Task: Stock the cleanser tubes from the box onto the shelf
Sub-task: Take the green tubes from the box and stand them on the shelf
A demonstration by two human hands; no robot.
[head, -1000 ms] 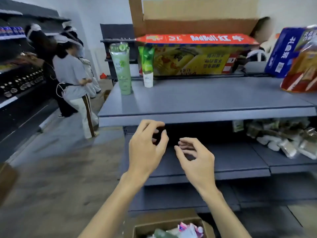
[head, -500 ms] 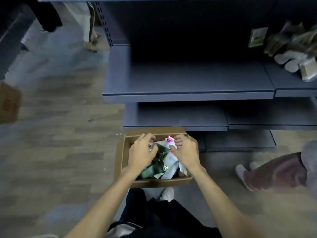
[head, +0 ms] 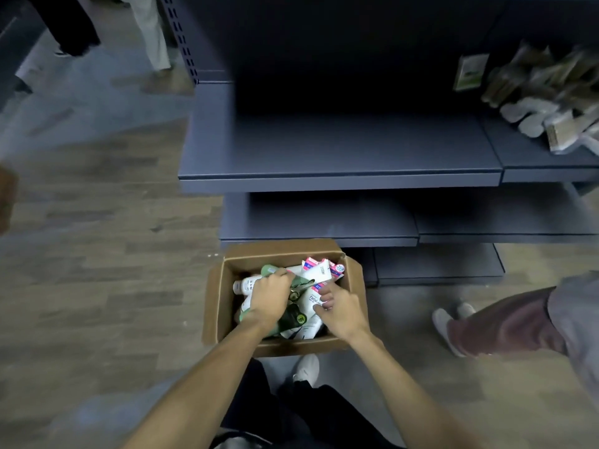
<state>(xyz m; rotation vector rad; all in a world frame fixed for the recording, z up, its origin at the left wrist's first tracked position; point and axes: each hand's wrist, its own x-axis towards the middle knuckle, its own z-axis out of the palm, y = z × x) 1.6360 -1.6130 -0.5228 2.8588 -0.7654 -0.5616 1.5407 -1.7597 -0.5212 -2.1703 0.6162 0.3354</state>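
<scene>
An open cardboard box stands on the floor at the foot of the shelving, holding several cleanser tubes. White tubes with pink ends lie at its far side and dark green tubes in the middle. My left hand is down in the box, its fingers curled round a light green tube. My right hand is beside it, fingers curled on a white tube marked "Facial". Above the box is a blue-grey shelf board.
A lower shelf board juts out just behind the box. A pile of pale packets lies on the right shelf section. Another person's leg and white shoes stand close on the right. Other people's legs are in the aisle at top left.
My view dropped from the top shelf to the box on the floor. Both hands went down into the box and have closed on tubes.
</scene>
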